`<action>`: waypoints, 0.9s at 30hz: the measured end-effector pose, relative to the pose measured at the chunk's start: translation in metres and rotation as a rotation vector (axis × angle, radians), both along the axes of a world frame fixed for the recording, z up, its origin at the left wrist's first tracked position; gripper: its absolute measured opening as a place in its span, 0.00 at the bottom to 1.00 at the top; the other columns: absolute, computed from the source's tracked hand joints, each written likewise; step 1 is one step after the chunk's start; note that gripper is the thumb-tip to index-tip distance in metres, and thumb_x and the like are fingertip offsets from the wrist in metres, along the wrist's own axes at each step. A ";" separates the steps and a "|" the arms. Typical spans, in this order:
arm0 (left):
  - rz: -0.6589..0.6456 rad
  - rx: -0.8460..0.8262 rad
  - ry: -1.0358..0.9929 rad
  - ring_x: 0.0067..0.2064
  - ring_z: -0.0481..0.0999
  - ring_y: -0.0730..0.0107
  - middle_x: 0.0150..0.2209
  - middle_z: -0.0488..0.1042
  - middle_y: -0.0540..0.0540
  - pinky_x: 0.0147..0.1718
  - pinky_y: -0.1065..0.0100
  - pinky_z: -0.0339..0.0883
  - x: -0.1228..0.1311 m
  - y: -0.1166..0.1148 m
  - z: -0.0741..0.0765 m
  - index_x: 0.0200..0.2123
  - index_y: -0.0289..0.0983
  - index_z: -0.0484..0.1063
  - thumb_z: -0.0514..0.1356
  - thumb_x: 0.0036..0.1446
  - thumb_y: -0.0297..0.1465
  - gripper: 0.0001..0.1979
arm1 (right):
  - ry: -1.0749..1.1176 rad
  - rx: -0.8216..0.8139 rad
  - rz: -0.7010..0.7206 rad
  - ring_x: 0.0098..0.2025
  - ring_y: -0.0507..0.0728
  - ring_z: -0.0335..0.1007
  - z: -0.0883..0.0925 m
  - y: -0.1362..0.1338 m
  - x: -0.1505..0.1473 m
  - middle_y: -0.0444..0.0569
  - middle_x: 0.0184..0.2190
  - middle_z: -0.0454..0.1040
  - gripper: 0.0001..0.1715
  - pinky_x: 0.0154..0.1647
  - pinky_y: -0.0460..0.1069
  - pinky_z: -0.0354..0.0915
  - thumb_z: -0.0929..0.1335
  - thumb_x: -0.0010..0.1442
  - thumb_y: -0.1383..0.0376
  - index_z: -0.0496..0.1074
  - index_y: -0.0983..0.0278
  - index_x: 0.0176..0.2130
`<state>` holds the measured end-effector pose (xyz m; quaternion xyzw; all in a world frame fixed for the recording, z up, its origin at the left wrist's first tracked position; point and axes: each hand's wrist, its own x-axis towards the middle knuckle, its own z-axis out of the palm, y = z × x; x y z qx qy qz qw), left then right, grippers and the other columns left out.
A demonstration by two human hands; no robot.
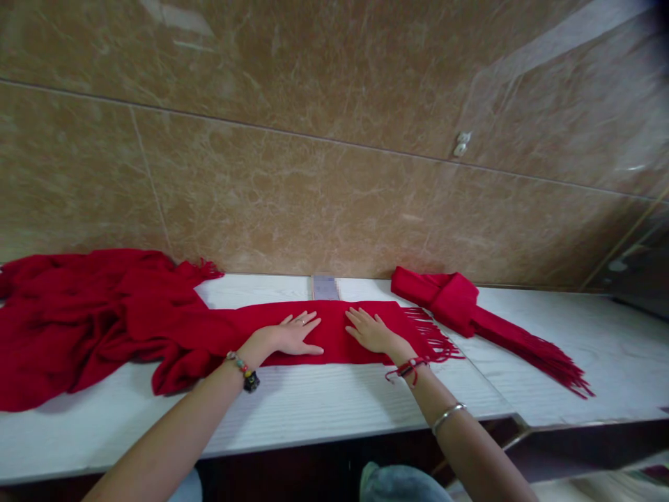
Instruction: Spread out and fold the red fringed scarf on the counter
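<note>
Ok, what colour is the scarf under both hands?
The scarf is plain red, shown in the head view.

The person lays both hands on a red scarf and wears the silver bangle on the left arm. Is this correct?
Not fully: the silver bangle is on the right arm, as the head view shows. The left hand and right hand do lie on a red scarf.

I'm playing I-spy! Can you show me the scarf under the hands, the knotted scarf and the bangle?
Scarf (334,333): head view, on its flat part.
Knotted scarf (454,300): head view, on the knot.
Bangle (444,417): head view, on its band.
</note>
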<state>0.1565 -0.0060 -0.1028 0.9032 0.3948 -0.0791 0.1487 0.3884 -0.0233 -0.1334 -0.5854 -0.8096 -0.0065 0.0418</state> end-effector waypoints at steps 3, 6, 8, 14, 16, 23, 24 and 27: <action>0.106 -0.019 0.020 0.63 0.31 0.55 0.63 0.31 0.40 0.57 0.52 0.36 -0.011 0.008 -0.001 0.62 0.35 0.38 0.45 0.47 0.58 0.47 | -0.035 0.013 -0.013 0.62 0.65 0.41 -0.010 0.000 0.005 0.55 0.61 0.50 0.26 0.53 0.69 0.50 0.55 0.62 0.58 0.55 0.62 0.58; 0.275 0.046 0.038 0.63 0.32 0.53 0.63 0.33 0.38 0.57 0.50 0.36 -0.021 0.014 -0.005 0.62 0.34 0.40 0.39 0.51 0.57 0.43 | -0.049 0.055 -0.023 0.62 0.64 0.42 -0.014 0.000 0.010 0.55 0.61 0.50 0.27 0.53 0.66 0.51 0.55 0.62 0.57 0.54 0.63 0.59; 0.320 0.077 0.042 0.63 0.34 0.53 0.63 0.34 0.37 0.56 0.50 0.37 -0.024 0.017 -0.009 0.62 0.33 0.40 0.39 0.52 0.56 0.42 | -0.066 0.064 -0.027 0.62 0.64 0.42 -0.015 0.002 0.014 0.55 0.61 0.50 0.28 0.54 0.65 0.51 0.55 0.63 0.57 0.53 0.64 0.59; 0.284 0.154 0.001 0.63 0.36 0.53 0.63 0.36 0.37 0.57 0.51 0.37 -0.031 0.019 -0.011 0.61 0.34 0.43 0.40 0.53 0.54 0.39 | -0.126 0.075 -0.072 0.61 0.64 0.44 -0.019 0.008 0.037 0.55 0.60 0.51 0.26 0.54 0.65 0.52 0.55 0.63 0.58 0.54 0.62 0.59; 0.298 0.144 0.017 0.63 0.39 0.52 0.63 0.40 0.38 0.56 0.50 0.39 -0.037 0.021 -0.007 0.61 0.36 0.44 0.40 0.54 0.53 0.38 | -0.135 0.091 -0.053 0.61 0.63 0.44 -0.021 0.007 0.048 0.54 0.60 0.51 0.26 0.54 0.65 0.52 0.54 0.63 0.59 0.54 0.61 0.58; 0.404 0.149 0.094 0.59 0.53 0.50 0.60 0.51 0.34 0.54 0.54 0.50 -0.104 0.013 0.023 0.58 0.33 0.54 0.49 0.53 0.49 0.34 | -0.063 0.057 -0.087 0.62 0.62 0.42 -0.014 0.006 0.055 0.56 0.60 0.51 0.28 0.56 0.65 0.48 0.55 0.62 0.56 0.52 0.63 0.59; 0.370 0.161 0.077 0.59 0.54 0.53 0.60 0.52 0.36 0.54 0.57 0.50 -0.116 0.007 0.028 0.57 0.33 0.54 0.52 0.53 0.47 0.34 | -0.039 0.085 -0.070 0.62 0.62 0.42 -0.010 0.005 0.049 0.57 0.60 0.52 0.29 0.56 0.66 0.47 0.56 0.61 0.56 0.53 0.63 0.59; 0.213 0.217 -0.023 0.56 0.59 0.64 0.57 0.59 0.41 0.54 0.66 0.51 -0.147 -0.010 0.040 0.55 0.33 0.58 0.57 0.52 0.38 0.29 | 0.072 0.188 0.106 0.61 0.62 0.44 0.008 -0.002 0.013 0.59 0.58 0.55 0.29 0.57 0.63 0.48 0.60 0.59 0.56 0.58 0.67 0.57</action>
